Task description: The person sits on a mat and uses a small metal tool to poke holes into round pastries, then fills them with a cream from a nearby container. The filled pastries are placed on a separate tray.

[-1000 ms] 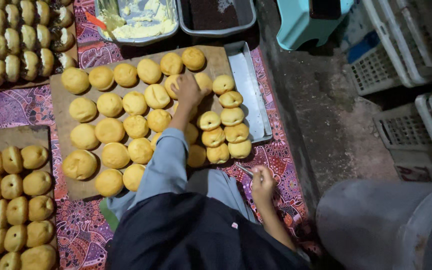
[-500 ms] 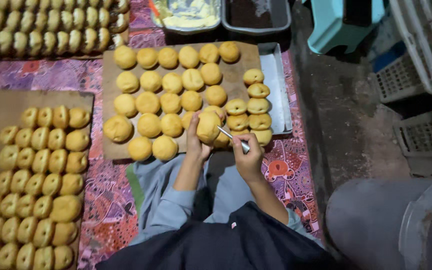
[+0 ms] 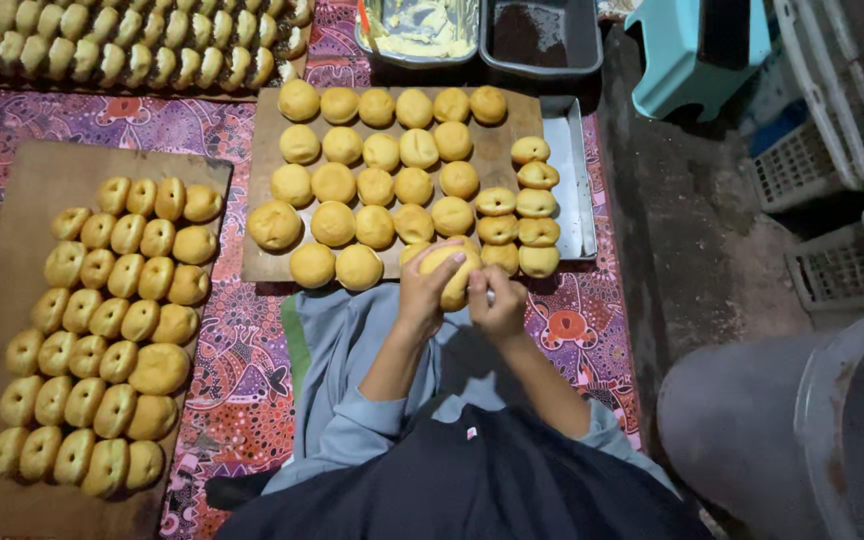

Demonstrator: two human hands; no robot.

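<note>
Your buns [image 3: 376,186]: golden yellow | your sleeves [image 3: 352,420]: pale blue-grey | your apron [image 3: 472,490]: black | cloth [image 3: 232,370]: purple and red, flowered | boards [image 3: 12,210]: brown | stool [image 3: 672,60]: teal | trays [image 3: 542,40]: grey

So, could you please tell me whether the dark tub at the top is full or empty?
Partly filled: the dark tub holds a brown granular layer over its floor, with its walls showing above.

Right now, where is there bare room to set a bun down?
The left board is bare along its top left, beside its buns. The metal tray is bare at its top right. The middle board is crowded. Both hands, left hand and right hand, hold one bun.
</note>
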